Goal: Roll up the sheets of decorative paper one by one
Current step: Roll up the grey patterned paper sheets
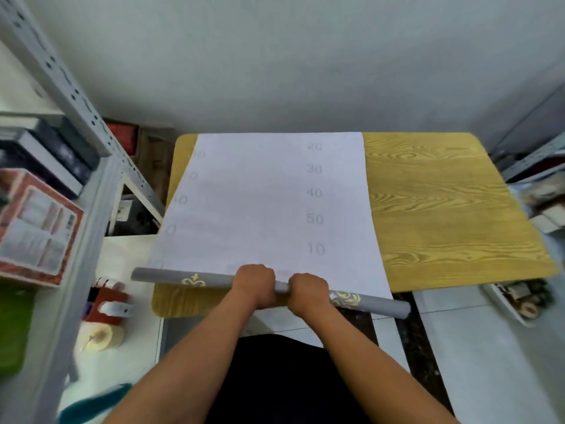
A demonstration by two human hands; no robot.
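Bare tabletop point(443, 209) right of sheet point(260, 203)

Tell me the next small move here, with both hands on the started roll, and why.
Probably roll the grey tube a little further away across the table. The left hand and right hand grip it side by side at its middle, near the table's front edge, and most of the white sheet, backing side up with printed numbers, lies flat beyond it, not yet rolled.
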